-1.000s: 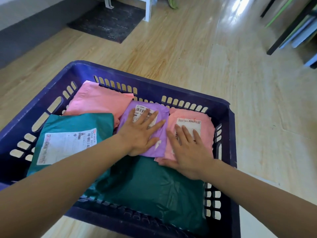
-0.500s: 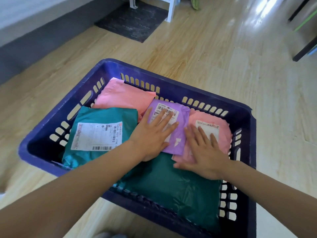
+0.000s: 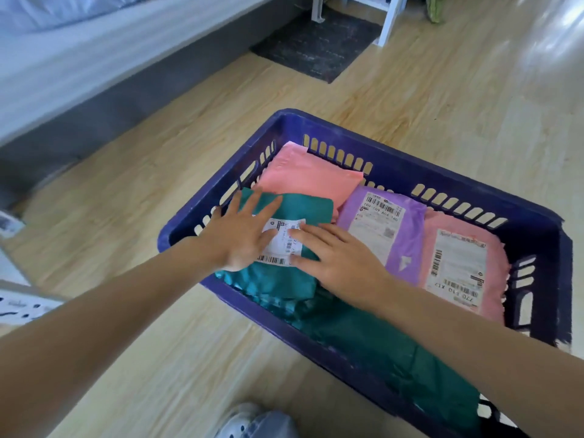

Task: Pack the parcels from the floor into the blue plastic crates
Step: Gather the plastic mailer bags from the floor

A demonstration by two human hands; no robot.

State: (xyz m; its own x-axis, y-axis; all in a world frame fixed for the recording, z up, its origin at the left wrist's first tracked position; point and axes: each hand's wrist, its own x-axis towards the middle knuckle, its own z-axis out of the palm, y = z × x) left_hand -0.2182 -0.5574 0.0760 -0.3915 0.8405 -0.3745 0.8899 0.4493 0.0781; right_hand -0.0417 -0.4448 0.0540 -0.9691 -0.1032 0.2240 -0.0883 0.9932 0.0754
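My left fingers (image 3: 268, 208) are spread wide and lie flat. My right fingers (image 3: 316, 230) are straight and close together, and they lie flat too. They pinch nothing. Both sets of fingers press on the white label (image 3: 284, 245) of a teal parcel (image 3: 303, 208).

My left hand (image 3: 243, 235) covers the left side of that label. My right hand (image 3: 341, 260) covers its right side. The two hands are just beside each other.

The teal parcel sits in the near left part of the blue crate (image 3: 395, 159). A pink parcel (image 3: 306, 178) lies behind it, in the far left corner. A purple parcel (image 3: 385, 229) with a label lies to the right of the teal one. Another pink parcel with a label (image 3: 461, 267) lies at the right side of the crate, touching the purple one. A dark green parcel (image 3: 379, 346) fills the near side, under my right arm.

The crate stands on a wooden floor (image 3: 126, 216). A dark mat (image 3: 316, 49) lies far away on that floor. A shoe (image 3: 252, 422) shows at the near edge.
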